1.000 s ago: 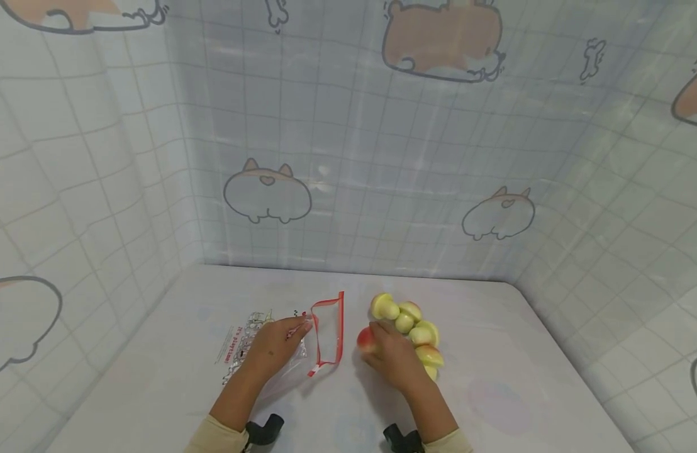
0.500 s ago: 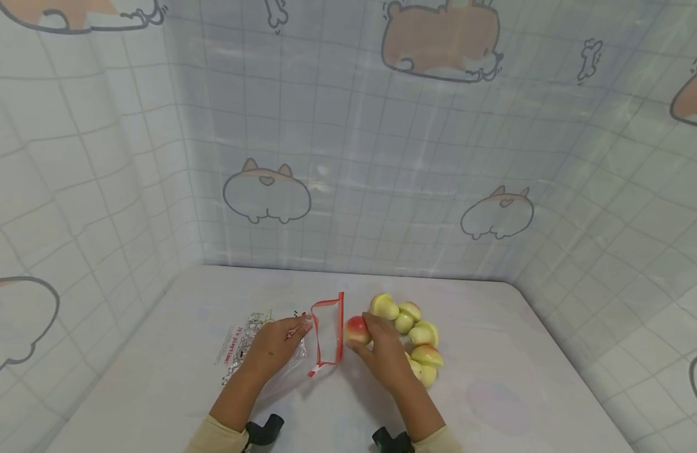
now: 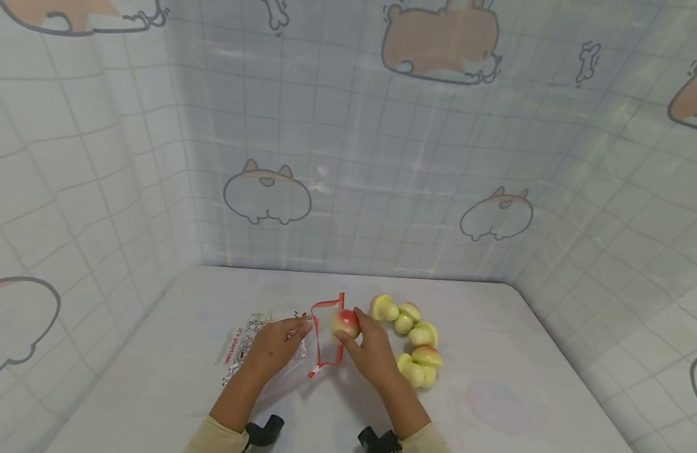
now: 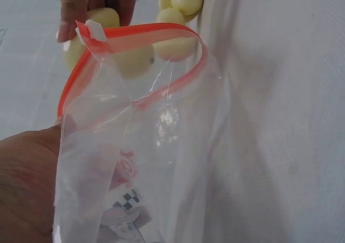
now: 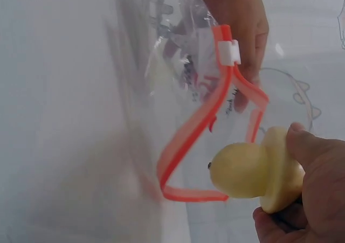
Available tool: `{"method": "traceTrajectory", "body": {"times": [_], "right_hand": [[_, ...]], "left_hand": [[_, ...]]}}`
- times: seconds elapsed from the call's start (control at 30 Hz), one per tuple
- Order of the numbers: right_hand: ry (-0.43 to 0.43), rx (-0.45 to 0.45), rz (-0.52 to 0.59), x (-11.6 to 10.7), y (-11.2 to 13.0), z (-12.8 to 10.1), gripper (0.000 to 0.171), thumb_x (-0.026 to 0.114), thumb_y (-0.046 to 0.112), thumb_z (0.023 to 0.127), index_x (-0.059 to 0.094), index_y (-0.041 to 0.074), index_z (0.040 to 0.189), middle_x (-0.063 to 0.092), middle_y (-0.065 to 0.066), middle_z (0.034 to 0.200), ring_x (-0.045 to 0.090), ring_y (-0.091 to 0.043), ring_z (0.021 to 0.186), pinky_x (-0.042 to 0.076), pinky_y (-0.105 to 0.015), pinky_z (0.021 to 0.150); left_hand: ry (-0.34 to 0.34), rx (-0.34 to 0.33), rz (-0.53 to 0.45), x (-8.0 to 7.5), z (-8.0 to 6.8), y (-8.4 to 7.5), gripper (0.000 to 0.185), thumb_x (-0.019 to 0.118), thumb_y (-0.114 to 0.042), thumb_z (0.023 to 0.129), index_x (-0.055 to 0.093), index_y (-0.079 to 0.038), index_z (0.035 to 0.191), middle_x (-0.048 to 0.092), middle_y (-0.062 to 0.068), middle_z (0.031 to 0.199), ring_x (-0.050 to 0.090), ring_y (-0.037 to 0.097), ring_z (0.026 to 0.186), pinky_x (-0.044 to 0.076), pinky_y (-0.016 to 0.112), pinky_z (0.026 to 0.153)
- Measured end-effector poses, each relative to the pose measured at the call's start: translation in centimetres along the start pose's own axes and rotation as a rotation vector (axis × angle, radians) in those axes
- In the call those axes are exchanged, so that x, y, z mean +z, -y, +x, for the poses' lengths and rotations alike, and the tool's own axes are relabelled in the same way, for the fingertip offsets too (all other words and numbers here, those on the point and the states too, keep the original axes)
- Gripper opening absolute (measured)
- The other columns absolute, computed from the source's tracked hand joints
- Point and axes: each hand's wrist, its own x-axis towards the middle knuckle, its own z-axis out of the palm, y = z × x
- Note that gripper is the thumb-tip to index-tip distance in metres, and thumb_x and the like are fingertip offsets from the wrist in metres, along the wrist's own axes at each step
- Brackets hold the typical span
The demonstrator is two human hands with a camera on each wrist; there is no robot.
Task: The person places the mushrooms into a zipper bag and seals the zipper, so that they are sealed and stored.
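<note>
My left hand [image 3: 272,347] holds a clear plastic zip bag [image 4: 161,167] near its mouth. The bag's red zip rim [image 5: 188,138] gapes open toward the right, with a white slider [image 5: 229,53] at one end. My right hand [image 3: 375,355] grips a toy mushroom [image 5: 237,170] by its cap, thumb on one side and fingers on the other. The cap looks red and cream in the head view. Its pale yellow stem points at the bag's mouth, and in the head view the mushroom overlaps the red rim.
Several more yellow mushrooms [image 3: 424,333] lie in a curved row on the white table [image 3: 512,352], right of the right hand. Black wrist mounts [image 3: 265,431] sit at both sleeves. A patterned curtain [image 3: 348,157] encloses the table's back and sides.
My right hand has carried the mushroom left from the row to the bag's mouth, uncovering the nearer mushrooms. The left hand and the bag have stayed in place.
</note>
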Motion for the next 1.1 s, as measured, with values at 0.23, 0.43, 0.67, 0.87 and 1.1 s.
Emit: {"method": "traceTrajectory", "body": {"times": [0.23, 0.43, 0.67, 0.87, 1.1], "right_hand": [[0.060, 0.110, 0.078, 1.3, -0.2, 0.0, 0.072, 0.064, 0.048, 0.095, 0.048, -0.002, 0.144, 0.061, -0.014, 0.137, 0.060, -0.025, 0.124, 0.052, -0.045, 0.098], [0.076, 0.126, 0.155, 2.3, -0.4, 0.1, 0.071, 0.065, 0.045, 0.095, 0.048, -0.005, 0.143, 0.059, -0.018, 0.138, 0.061, -0.026, 0.124, 0.052, -0.042, 0.099], [0.086, 0.131, 0.185, 3.5, -0.7, 0.1, 0.073, 0.065, 0.048, 0.095, 0.047, -0.004, 0.143, 0.061, -0.018, 0.136, 0.063, -0.024, 0.119, 0.052, -0.041, 0.098], [0.116, 0.136, 0.177, 4.1, -0.9, 0.1, 0.068, 0.067, 0.045, 0.094, 0.051, 0.000, 0.142, 0.065, -0.013, 0.130, 0.064, -0.018, 0.111, 0.053, -0.038, 0.095], [0.143, 0.087, 0.166, 4.7, -0.7, -0.1, 0.056, 0.071, 0.028, 0.093, 0.055, -0.002, 0.138, 0.067, -0.010, 0.121, 0.062, -0.015, 0.100, 0.055, -0.031, 0.088]], "left_hand": [[-0.005, 0.005, 0.003, -0.1, -0.1, 0.0, 0.043, 0.060, -0.047, 0.098, 0.068, -0.021, 0.130, 0.068, 0.005, 0.128, 0.062, 0.029, 0.123, 0.049, 0.052, 0.100], [-0.004, 0.021, -0.005, -0.1, 0.0, -0.1, 0.043, 0.059, -0.046, 0.098, 0.070, -0.018, 0.128, 0.068, 0.006, 0.127, 0.062, 0.030, 0.122, 0.050, 0.052, 0.099], [0.001, 0.023, -0.009, 0.1, 0.1, 0.0, 0.043, 0.059, -0.047, 0.098, 0.070, -0.016, 0.127, 0.069, 0.006, 0.126, 0.063, 0.030, 0.120, 0.051, 0.052, 0.098], [0.000, 0.019, -0.008, 0.3, 0.2, 0.2, 0.045, 0.058, -0.050, 0.098, 0.070, -0.018, 0.127, 0.069, 0.005, 0.126, 0.065, 0.028, 0.118, 0.052, 0.050, 0.096], [0.003, 0.000, -0.025, 0.3, 0.1, 0.0, 0.041, 0.061, -0.046, 0.098, 0.070, -0.020, 0.127, 0.069, 0.003, 0.127, 0.062, 0.028, 0.122, 0.050, 0.051, 0.099]]}}
